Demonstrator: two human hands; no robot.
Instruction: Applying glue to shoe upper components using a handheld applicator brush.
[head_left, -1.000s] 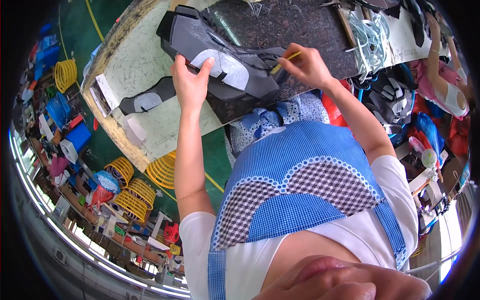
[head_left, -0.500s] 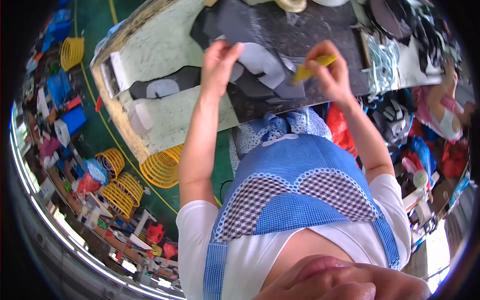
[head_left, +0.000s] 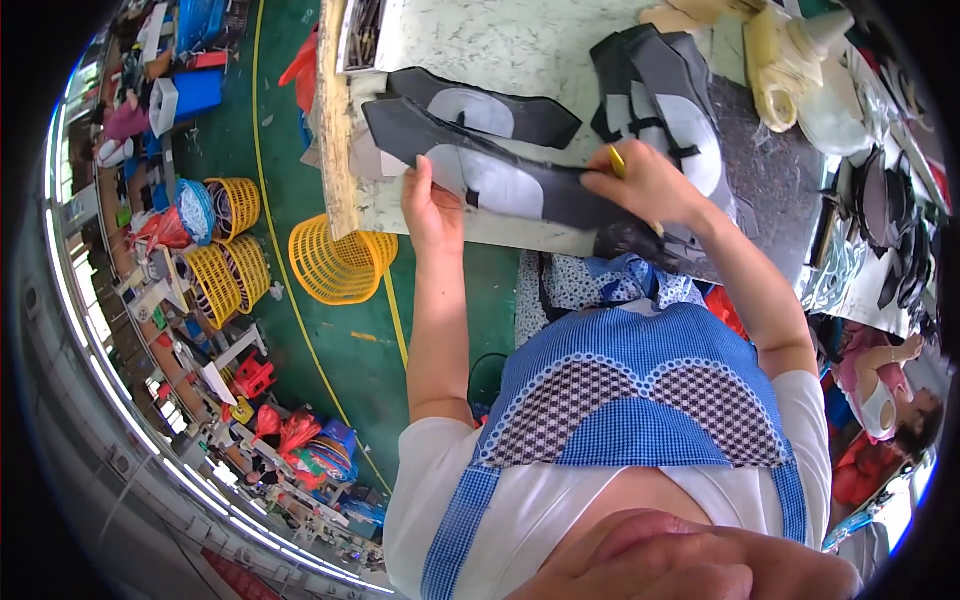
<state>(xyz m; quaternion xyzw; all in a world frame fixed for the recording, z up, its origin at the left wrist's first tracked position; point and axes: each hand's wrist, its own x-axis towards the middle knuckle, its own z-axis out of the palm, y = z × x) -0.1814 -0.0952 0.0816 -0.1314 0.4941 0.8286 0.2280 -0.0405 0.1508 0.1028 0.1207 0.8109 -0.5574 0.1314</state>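
A long dark grey cut piece (head_left: 510,185) with a light grey patch is stretched between my two hands at the table's near edge. My left hand (head_left: 434,208) pinches its lower left edge, thumb on top. My right hand (head_left: 648,187) is closed at its right end and also holds a slim yellow tool (head_left: 617,161), mostly hidden by the fingers. Just beyond lies a similar dark piece (head_left: 545,122), partly overlapped by the held one. More dark pieces with light patches (head_left: 690,150) are stacked to the right.
The pale worktop (head_left: 460,40) has a worn wooden left edge (head_left: 338,140), with a tray of thin tools (head_left: 362,35) near it. Cream rolls (head_left: 785,75) stand at the far right. A yellow basket (head_left: 340,262) sits on the floor. Another person (head_left: 880,385) is at right.
Both hands have gone from the dark pile to the left part of the worktop, now with a dark piece held between them. The view has swung left, and the yellow tool remains in my right hand.
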